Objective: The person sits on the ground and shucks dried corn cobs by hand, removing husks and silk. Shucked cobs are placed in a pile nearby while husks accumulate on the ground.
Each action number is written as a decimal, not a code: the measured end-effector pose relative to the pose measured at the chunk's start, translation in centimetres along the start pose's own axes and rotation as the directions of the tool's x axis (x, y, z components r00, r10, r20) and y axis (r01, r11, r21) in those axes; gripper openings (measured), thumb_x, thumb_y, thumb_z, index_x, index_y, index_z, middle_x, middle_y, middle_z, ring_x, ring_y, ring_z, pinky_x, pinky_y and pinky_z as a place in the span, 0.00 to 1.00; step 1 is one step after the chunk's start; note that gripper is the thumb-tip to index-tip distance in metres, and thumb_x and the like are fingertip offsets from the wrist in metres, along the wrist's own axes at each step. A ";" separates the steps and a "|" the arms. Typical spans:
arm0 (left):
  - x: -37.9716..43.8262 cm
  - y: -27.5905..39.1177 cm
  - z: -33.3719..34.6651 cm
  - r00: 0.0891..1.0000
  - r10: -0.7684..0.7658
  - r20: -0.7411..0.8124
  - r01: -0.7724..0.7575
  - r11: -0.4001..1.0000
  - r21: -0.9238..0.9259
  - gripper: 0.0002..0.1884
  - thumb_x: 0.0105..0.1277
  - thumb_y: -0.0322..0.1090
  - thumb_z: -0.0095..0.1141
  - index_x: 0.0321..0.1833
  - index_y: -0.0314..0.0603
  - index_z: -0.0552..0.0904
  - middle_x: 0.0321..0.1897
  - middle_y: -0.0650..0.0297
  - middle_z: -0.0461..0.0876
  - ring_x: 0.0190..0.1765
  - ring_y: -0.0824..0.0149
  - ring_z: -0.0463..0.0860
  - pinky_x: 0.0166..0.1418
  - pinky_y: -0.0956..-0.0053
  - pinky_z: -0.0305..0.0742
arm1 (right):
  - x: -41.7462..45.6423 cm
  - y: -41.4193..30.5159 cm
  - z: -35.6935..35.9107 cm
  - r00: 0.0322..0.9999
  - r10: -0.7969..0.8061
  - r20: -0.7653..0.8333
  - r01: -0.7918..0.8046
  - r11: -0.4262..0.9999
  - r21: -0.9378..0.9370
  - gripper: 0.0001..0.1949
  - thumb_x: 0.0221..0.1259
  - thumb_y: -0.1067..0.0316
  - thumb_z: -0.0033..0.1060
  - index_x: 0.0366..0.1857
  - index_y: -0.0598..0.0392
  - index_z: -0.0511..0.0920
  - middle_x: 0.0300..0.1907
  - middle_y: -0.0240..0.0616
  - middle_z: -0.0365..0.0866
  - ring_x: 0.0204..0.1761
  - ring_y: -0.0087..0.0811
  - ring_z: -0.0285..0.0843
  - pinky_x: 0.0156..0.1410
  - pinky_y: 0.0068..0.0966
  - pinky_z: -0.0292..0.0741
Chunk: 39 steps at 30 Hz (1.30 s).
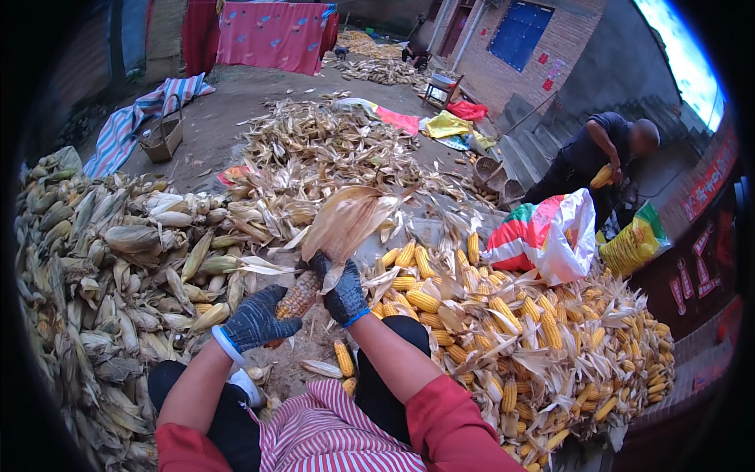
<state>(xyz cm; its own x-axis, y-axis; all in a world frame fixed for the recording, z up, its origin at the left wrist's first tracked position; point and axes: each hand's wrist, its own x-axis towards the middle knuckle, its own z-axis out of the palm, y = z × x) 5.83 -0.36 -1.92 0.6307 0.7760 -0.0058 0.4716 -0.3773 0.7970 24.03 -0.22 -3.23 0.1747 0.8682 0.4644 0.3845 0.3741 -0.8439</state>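
Observation:
Between my knees, a partly husked corn cob (296, 295) with pale and discoloured kernels is held in both hands. My left hand (258, 318), in a dark knit glove, grips the cob's lower part. In the same kind of glove, my right hand (342, 290) is closed around husk leaves at the cob's upper end. A broad dry husk (349, 221) sticks up from that hand. Unhusked ears (130, 283) are heaped to my left. A pile of husked yellow cobs (519, 342) rises to my right. One yellow cob (344, 358) lies on the ground by my right leg.
Loose husks (330, 147) spread ahead. A white and red woven sack (542, 236) stands on the cob pile, near a yellow sack (634, 239). Behind them a bent-over person (590, 147) holds a cob. A wicker basket (162, 140) sits far left; another person (416, 54) is farther back.

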 end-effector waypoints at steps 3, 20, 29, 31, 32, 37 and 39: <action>-0.2 2.3 -0.1 0.999 -0.030 0.017 0.030 0.999 0.033 0.31 0.43 0.49 0.63 0.44 0.29 0.72 0.35 0.47 0.77 0.37 0.52 0.78 0.42 0.67 0.72 | 0.0 0.6 0.1 0.910 0.353 0.216 -0.403 0.638 0.656 0.15 0.55 0.67 0.52 0.45 0.60 0.69 0.37 0.38 0.76 0.34 0.31 0.76 0.40 0.26 0.74; 0.5 -0.9 1.8 0.963 0.244 -0.115 -0.242 0.970 0.038 0.22 0.44 0.41 0.59 0.43 0.41 0.73 0.33 0.50 0.78 0.38 0.51 0.77 0.43 0.65 0.72 | 0.1 0.6 0.2 0.757 0.608 0.237 -0.428 0.188 0.884 0.07 0.58 0.62 0.45 0.31 0.52 0.70 0.24 0.35 0.72 0.25 0.30 0.72 0.29 0.24 0.71; 1.2 -2.1 -0.1 0.902 0.392 -0.183 -0.314 0.884 0.345 0.22 0.41 0.38 0.63 0.40 0.41 0.74 0.28 0.55 0.75 0.34 0.54 0.76 0.41 0.66 0.71 | 0.2 -2.6 0.3 0.776 0.446 0.447 -0.371 -0.251 0.894 0.10 0.61 0.62 0.38 0.29 0.55 0.71 0.13 0.21 0.57 0.13 0.18 0.53 0.29 0.21 0.60; 0.5 -2.2 1.2 0.888 0.368 -0.275 -0.325 0.927 0.189 0.22 0.42 0.37 0.64 0.41 0.40 0.73 0.30 0.54 0.75 0.36 0.54 0.76 0.42 0.66 0.71 | 0.4 -2.7 0.0 0.810 0.327 0.487 -0.349 -0.399 0.848 0.11 0.61 0.62 0.39 0.30 0.56 0.72 0.14 0.20 0.57 0.13 0.17 0.53 0.30 0.21 0.61; 0.2 -3.2 1.9 0.940 0.250 -0.232 -0.254 0.967 0.012 0.23 0.44 0.36 0.64 0.44 0.38 0.73 0.36 0.56 0.76 0.39 0.58 0.77 0.45 0.69 0.71 | 0.6 -2.1 0.0 0.827 0.269 0.494 -0.333 -0.474 0.815 0.11 0.61 0.62 0.39 0.30 0.56 0.72 0.14 0.20 0.57 0.13 0.17 0.52 0.31 0.21 0.61; -0.6 -1.4 -0.6 0.893 -0.312 -0.324 -0.238 0.283 -0.929 0.21 0.49 0.31 0.60 0.47 0.38 0.71 0.36 0.64 0.75 0.40 0.69 0.76 0.49 0.74 0.71 | 1.7 0.3 -4.0 0.891 0.285 0.354 -0.191 -0.471 0.861 0.11 0.61 0.62 0.39 0.32 0.56 0.73 0.13 0.20 0.55 0.14 0.17 0.52 0.28 0.20 0.60; -0.7 -1.3 -3.8 0.804 -0.470 -0.364 -0.300 0.207 -0.931 0.18 0.51 0.34 0.59 0.45 0.40 0.71 0.36 0.63 0.74 0.39 0.66 0.76 0.45 0.70 0.74 | 1.4 1.3 -4.9 0.887 0.400 0.230 -0.159 -0.203 0.966 0.11 0.61 0.60 0.40 0.32 0.55 0.73 0.12 0.20 0.54 0.13 0.17 0.52 0.27 0.19 0.60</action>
<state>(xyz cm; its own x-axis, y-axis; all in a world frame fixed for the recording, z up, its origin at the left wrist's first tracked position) 2.42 1.54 -0.67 0.0609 0.9853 -0.1599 -0.6655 0.1595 0.7292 29.27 -0.10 -2.34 0.1005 0.9949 0.0131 -0.9816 0.1013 -0.1619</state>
